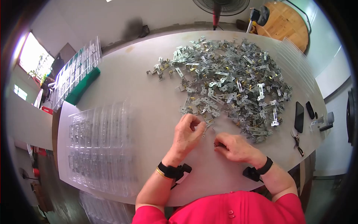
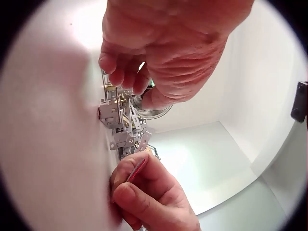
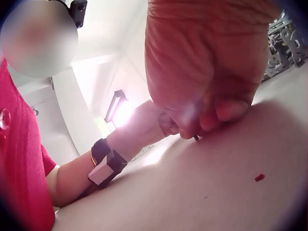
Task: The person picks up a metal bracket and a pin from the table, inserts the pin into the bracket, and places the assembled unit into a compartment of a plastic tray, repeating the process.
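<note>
My left hand (image 1: 188,136) is at the near edge of a heap of metal brackets (image 1: 238,82), fingers bent and fingertips right at the closest pieces. In the left wrist view, that hand's fingertips overlap a bracket (image 2: 111,113); I cannot tell whether they grip it. Lower and to the right, my right hand (image 1: 238,147) pinches a thin flat strip (image 2: 137,169) between thumb and fingers, close over the table. Its edge looks red in the left wrist view. From the right wrist, the back of the hand (image 3: 207,62) hides most of the strip.
Clear plastic trays (image 1: 100,149) lie at the left; more trays (image 1: 80,71) stand behind beside a green roll (image 1: 84,86). At the right are a phone (image 1: 299,117), pliers (image 1: 297,143) and a clear sheet (image 1: 294,59). A small red scrap (image 3: 260,177) lies on the table.
</note>
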Action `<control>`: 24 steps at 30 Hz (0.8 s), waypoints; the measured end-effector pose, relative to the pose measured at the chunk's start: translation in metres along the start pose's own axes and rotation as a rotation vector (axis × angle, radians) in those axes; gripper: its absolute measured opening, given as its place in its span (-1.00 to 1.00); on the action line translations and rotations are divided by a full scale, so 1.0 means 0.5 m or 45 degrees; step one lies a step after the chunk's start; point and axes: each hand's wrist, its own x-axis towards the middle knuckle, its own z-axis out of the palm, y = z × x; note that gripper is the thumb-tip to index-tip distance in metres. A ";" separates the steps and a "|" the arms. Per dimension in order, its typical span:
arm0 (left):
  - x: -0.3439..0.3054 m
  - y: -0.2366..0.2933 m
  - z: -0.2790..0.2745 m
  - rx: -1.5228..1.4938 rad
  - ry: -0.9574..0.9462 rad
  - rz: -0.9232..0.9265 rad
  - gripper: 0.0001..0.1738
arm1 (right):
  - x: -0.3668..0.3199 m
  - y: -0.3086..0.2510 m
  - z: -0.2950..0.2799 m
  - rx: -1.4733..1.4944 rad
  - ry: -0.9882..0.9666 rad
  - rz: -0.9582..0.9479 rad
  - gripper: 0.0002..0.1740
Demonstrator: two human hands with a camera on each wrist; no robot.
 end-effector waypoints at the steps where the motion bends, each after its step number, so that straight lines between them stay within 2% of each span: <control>1: 0.002 0.003 0.001 -0.074 0.021 -0.115 -0.81 | -0.001 0.000 -0.001 0.003 0.014 0.003 -0.81; 5: 0.007 0.023 0.014 0.109 0.037 -0.042 -0.83 | -0.002 0.008 -0.001 0.017 -0.011 0.005 -0.81; 7: 0.011 0.033 0.028 0.414 0.040 0.087 -0.74 | -0.004 0.010 0.000 0.035 -0.012 -0.001 -0.80; 11: 0.034 0.049 0.058 0.693 0.150 0.181 -0.66 | -0.005 0.023 0.007 0.009 -0.032 -0.022 -0.82; 19: 0.056 0.062 0.078 0.773 0.140 -0.136 -0.68 | -0.007 0.033 0.015 0.013 -0.013 -0.048 -0.81; 24: 0.054 0.061 0.072 0.840 0.159 -0.100 -0.72 | -0.006 0.033 0.022 0.022 0.029 -0.045 -0.79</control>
